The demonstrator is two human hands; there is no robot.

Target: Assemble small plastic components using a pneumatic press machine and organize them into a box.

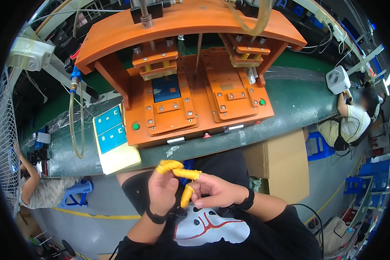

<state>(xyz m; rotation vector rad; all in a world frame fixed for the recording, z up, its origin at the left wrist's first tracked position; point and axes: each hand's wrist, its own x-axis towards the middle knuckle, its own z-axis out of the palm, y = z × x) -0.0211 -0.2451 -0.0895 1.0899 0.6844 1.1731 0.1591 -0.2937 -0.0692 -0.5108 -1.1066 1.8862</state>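
Yellow finger cots (186, 174) cover fingertips on both hands, which meet low in front of my chest. My left hand (162, 191) is bent, its covered index finger and bare thumb closing around the tip of the cot on my right index finger. My right hand (219, 190) has its fingers curved and apart, with another yellow finger cot (186, 196) pointing down. I see nothing else between the fingers. Beyond them stands an orange two-station press (203, 93); a dark blue plate (165, 88) with a small orange square lies in its left station.
Left of the press, blue sheets (112, 125) with small pale pieces lie on yellow paper (121, 159) on the green bench (290, 102). Cardboard (286, 162) stands at right below the bench edge. A white fan (338, 80) and a seated person (355, 115) are far right; another person sits left.
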